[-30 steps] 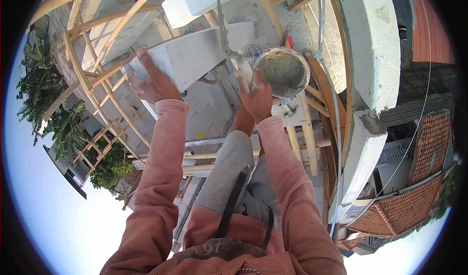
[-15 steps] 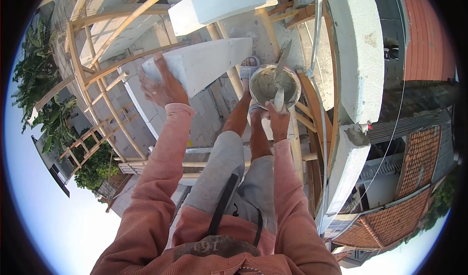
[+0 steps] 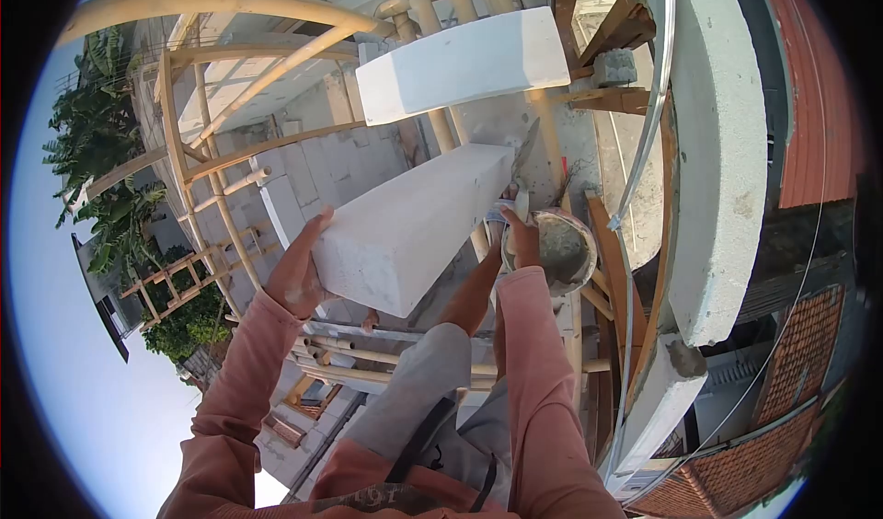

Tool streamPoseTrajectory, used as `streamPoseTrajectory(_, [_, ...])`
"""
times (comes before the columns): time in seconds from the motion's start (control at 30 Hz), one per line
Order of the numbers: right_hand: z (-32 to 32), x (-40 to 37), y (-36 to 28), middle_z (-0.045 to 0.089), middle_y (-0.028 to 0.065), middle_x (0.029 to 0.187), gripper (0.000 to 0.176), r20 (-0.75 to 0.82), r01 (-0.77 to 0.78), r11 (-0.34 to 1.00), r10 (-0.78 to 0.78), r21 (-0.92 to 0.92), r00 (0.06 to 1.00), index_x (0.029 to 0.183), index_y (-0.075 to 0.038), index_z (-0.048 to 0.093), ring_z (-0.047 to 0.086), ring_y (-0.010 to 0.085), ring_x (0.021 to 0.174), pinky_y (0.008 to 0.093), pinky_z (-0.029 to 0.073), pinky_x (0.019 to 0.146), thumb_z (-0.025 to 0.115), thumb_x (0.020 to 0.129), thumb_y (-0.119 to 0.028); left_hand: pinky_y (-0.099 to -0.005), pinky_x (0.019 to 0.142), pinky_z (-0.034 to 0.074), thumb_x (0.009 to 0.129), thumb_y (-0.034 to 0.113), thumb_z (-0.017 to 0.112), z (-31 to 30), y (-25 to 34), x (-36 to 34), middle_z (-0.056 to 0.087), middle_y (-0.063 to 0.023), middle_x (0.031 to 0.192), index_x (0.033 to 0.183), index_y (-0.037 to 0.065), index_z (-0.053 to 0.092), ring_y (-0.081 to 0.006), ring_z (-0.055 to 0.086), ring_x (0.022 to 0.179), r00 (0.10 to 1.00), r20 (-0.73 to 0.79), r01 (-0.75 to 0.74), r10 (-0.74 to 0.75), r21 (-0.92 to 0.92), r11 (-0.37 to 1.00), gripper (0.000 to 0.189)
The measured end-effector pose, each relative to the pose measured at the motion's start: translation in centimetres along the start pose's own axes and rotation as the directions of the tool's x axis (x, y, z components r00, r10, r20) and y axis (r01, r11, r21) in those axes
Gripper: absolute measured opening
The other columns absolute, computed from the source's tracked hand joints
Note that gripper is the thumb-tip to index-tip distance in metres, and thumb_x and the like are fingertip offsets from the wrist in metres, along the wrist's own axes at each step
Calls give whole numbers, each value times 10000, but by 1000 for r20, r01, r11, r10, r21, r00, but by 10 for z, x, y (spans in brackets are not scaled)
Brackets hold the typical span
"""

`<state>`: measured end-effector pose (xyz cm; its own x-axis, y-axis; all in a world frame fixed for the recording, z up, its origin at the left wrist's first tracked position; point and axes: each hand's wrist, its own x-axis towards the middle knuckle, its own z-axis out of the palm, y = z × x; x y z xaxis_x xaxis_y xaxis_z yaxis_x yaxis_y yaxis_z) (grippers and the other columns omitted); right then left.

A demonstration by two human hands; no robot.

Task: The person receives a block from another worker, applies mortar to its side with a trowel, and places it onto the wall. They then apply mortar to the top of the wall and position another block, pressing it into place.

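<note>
A long white block [image 3: 414,215] lies slantwise before me, its near end tilted toward my body. My left hand [image 3: 299,266] is closed round the left side of that near end. A trowel [image 3: 525,155] stands up from my right hand [image 3: 524,238], whose fingers are wrapped round its handle. The trowel's blade is beside the block's far end. Just right of my right hand is a round bucket [image 3: 589,234] with grey wet mortar inside. Beyond the held block, a second white block [image 3: 464,63] rests across the bamboo poles.
Bamboo scaffolding [image 3: 221,2] crosses the left and far side. A white block wall [image 3: 713,151] runs down the right, with a cable [image 3: 660,86] hanging beside it. A small grey block piece [image 3: 614,67] sits on timber. Tiled roofs [image 3: 798,358] lie below.
The held block has come nearer and turned, showing its end face. My right hand and trowel have moved from over the bucket to its left side. The view has shifted.
</note>
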<state>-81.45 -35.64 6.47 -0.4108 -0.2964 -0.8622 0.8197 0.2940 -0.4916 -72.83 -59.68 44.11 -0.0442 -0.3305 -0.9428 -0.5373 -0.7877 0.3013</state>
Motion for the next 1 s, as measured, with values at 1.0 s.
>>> streamPoseTrajectory(1.0, [-124, -245, -79, 601, 13, 980, 325, -372, -51, 975, 130, 215, 919, 1112, -27, 605, 544, 139, 892, 306, 425, 806, 715, 834, -154, -352, 948, 521, 859, 439, 706, 28, -33, 95, 634, -165, 1268, 1405, 33, 495, -249, 645, 1103, 888, 287, 370, -359, 16, 929, 712])
